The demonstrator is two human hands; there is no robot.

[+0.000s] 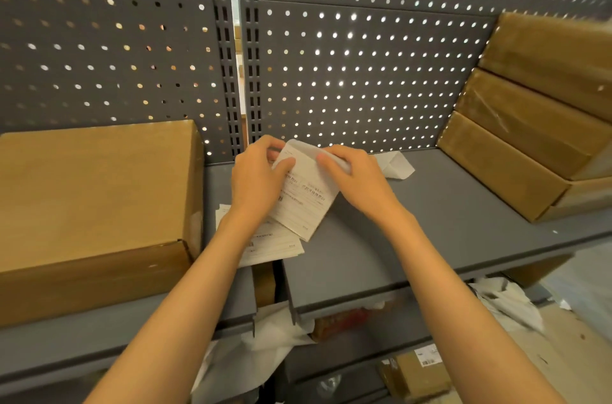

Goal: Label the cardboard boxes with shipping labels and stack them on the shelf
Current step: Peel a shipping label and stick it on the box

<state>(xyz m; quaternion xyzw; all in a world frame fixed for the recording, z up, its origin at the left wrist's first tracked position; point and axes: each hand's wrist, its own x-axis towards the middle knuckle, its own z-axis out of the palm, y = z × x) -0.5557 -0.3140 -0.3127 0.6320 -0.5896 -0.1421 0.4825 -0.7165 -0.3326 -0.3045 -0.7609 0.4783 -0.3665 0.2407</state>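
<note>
- left hand (256, 177) and right hand (356, 180) are both pinching one shipping label (306, 195) by its top edge, holding it above the grey shelf (447, 205).
- more labels (275, 244) are lying on the shelf just under the held one.
- a cardboard box (92, 205) is sitting left of the held label; stacked boxes (530, 125) are leaning well to its right.
- a crumpled backing sheet (397, 165) is lying just behind the right hand.

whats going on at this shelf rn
A person is holding a shipping label over the grey shelf, left hand and right hand both pinching its top edge, apparently peeling it. More labels lie beneath. A cardboard box sits left; stacked boxes sit right.
</note>
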